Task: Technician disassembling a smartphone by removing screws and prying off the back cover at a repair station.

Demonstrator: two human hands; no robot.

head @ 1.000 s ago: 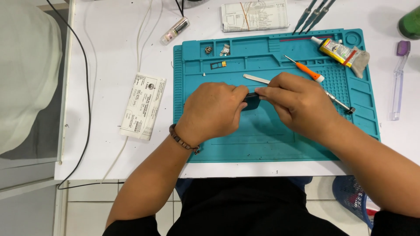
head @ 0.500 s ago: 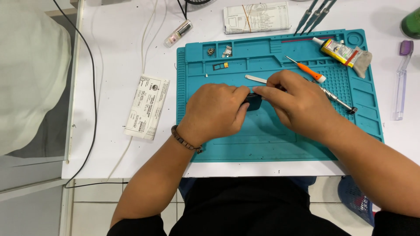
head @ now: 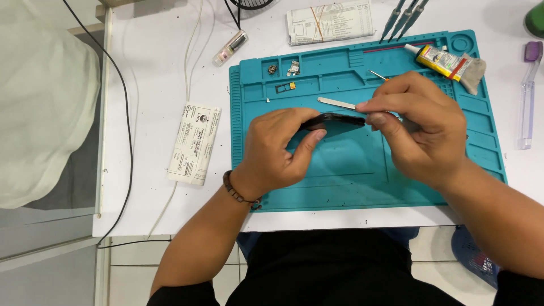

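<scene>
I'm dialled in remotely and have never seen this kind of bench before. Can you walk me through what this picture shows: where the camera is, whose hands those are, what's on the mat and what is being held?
There is no machine here: the single view comes from a camera worn on a person's head, looking down at their own two bare hands. They work over a teal work mat with moulded compartments, on a white table. The left hand, with a bead bracelet at the wrist, grips a small dark flat device on edge. The right hand pinches a thin tool against that device's end; its tip is hidden. Just behind lies a flat metal pry strip. Small parts sit in the mat's top compartments, and a glue tube rests at its upper right. Off the mat are a folded paper leaflet, a clear-handled brush and cables.
</scene>
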